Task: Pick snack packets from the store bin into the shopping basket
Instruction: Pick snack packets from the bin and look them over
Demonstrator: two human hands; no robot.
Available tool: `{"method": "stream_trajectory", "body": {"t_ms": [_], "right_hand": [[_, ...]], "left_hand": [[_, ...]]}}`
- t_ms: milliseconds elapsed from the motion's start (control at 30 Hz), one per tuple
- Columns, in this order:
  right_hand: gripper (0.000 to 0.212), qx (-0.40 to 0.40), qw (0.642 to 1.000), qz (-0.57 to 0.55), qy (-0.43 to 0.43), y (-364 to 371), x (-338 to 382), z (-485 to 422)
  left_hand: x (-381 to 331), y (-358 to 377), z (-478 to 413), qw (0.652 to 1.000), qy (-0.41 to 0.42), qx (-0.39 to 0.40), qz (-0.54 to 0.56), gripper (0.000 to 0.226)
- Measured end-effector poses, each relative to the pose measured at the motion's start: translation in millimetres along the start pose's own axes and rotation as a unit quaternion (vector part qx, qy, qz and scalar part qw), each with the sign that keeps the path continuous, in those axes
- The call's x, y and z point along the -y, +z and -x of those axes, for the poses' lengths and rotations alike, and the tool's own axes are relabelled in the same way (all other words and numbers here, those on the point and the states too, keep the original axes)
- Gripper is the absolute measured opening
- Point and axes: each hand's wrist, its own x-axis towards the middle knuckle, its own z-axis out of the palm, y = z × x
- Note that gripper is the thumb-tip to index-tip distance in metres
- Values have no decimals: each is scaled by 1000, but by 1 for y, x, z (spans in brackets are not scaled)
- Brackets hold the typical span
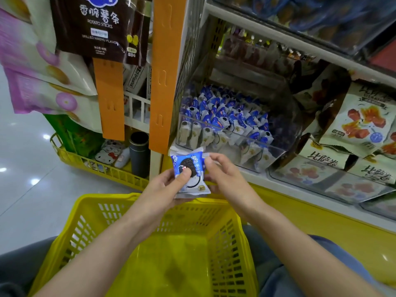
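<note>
we stood by an orange strip (164, 78) hanging just left of the shelf, with a dark potato sticks bag (92, 26) and pink-and-white bags (42, 82) further left. cream bags (362, 121) printed in red and orange lay right of the bin.

the snack packet (190, 170) was blue on top and white below and showed a dark round biscuit. it topped a small stack over the far rim of the shopping basket (225, 243). our left hand (160, 189) gripped the stack, thumb pressed on its front, fingers curled beneath. our right hand (222, 174) pinched the packet's upper right edge.

the clear bin (235, 133) was heaped with like packets (222, 116), and its front wall stood between them and our hands. a floor basket (111, 171) held a cat-printed item (107, 155) and a dark cylinder (139, 153).
</note>
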Motion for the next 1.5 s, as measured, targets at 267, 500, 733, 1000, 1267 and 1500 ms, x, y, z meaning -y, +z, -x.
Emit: {"method": "stream_trajectory", "body": {"t_ms": [267,500,733,1000,1267,1500], "right_hand": [[51,11,992,113,-50,-2,-4,5],[23,42,997,56,20,-4,-3,9],[19,-11,996,82,-26,-18,19,11],[30,-269,915,270,-133,-80,80,-51],[29,-135,875,463,29,-89,79,-93],[40,-106,854,502,83,-93,82,-103]], "left_hand": [[2,0,0,999,7,-52,-1,45],[0,-1,4,998,21,-60,-28,28],[-4,-8,3,989,52,-126,-52,30],[-3,-6,-1,989,54,-121,-59,25],[-7,-6,-4,989,58,-121,-55,37],[-9,-7,-4,989,57,-122,-57,36]]}}
